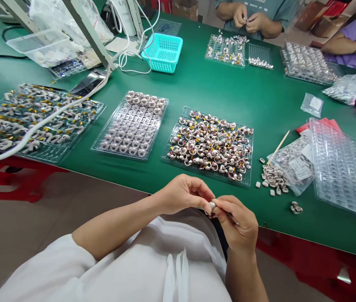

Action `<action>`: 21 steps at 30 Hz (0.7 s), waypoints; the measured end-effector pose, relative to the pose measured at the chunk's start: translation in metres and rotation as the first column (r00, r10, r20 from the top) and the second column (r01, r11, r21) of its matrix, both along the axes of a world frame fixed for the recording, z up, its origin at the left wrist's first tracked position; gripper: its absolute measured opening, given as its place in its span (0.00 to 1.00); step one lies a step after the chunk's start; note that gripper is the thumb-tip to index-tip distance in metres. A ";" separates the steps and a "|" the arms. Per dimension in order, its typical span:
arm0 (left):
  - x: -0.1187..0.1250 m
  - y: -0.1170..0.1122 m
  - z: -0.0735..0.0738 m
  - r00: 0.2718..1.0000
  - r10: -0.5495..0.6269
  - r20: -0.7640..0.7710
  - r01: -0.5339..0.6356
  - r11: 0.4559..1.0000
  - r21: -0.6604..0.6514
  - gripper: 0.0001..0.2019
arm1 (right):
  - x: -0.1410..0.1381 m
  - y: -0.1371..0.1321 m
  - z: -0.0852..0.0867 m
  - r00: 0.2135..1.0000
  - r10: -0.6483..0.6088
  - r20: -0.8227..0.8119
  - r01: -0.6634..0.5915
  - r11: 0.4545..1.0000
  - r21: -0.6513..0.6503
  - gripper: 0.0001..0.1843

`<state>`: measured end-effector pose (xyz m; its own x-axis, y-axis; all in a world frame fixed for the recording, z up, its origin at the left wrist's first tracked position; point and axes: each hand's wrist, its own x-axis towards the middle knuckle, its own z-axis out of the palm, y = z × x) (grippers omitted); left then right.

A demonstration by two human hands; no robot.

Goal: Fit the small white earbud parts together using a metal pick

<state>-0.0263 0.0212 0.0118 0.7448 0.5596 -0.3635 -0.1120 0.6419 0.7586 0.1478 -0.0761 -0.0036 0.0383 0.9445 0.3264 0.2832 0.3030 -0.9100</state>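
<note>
Left hand (184,195): nearly closed, pinched part (212,205) from left.
Right hand (240,224): nearly closed, pinched from right.
Part axis: was unclear.

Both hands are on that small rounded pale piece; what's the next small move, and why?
Perhaps ease the small rounded pale piece farther over the flat green tabletop: the left hand and right hand pinch it near the edge, where a slip might drop it off.

From my remote feed I see a green table (193,90), red stools (39,179) under its near edge, greyish floor (80,205) near left, cardboard boxes (325,26) far right.
</note>
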 end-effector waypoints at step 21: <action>-0.004 0.000 -0.007 0.996 0.054 -0.070 -0.047 0.994 0.094 0.12 | -0.002 0.002 -0.002 0.997 -0.025 0.069 0.027 0.999 -0.021 0.13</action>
<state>-0.0302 0.0215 0.0046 0.6883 0.6293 -0.3608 -0.0853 0.5642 0.8213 0.1453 -0.0742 -0.0052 0.0413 0.9505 0.3081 0.3529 0.2746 -0.8945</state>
